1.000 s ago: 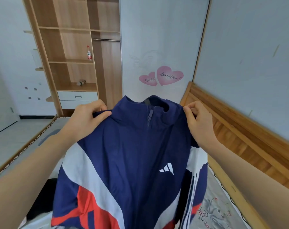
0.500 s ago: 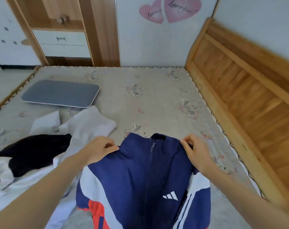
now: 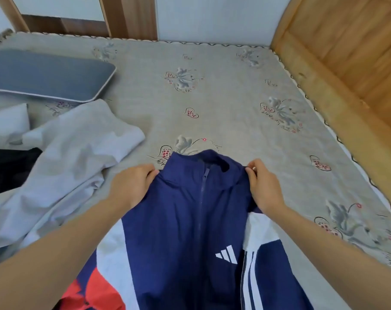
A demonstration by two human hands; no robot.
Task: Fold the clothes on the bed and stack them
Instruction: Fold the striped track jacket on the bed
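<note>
Near the middle of the bed [image 3: 223,90], toward its near side, you have the navy jacket [image 3: 190,231] front side up, zip closed, its collar pointing away from you. Your left hand [image 3: 131,186] pinches the shoulder seam just left of the collar, and your right hand [image 3: 263,186] pinches the matching spot on the right, thumb and fingertips [image 3: 249,167] closed on the cloth. Both hands are clamped on the jacket, one on each shoulder.

You look to be at the laying-out step: the garment is spread for folding, but no fold shows yet. The next move probably calls for setting the shoulders flat, letting go, smoothing the chest panel, then bringing the sleeves inward. The lower hem runs out of the bottom of the view, so you cannot tell how it lies.

For room, the mattress beyond the collar is bare patterned sheet all the way to the far edge, with open sheet to your right too. The wooden bed frame [image 3: 346,63] rises along the right, well apart from the jacket. On the left, a crumpled white garment [image 3: 78,157] lies near your left forearm, with a black garment [image 3: 8,168] beside it and a grey pillow [image 3: 44,74] farther back. Keep the left sleeve from dragging over that pile when you fold.
</note>
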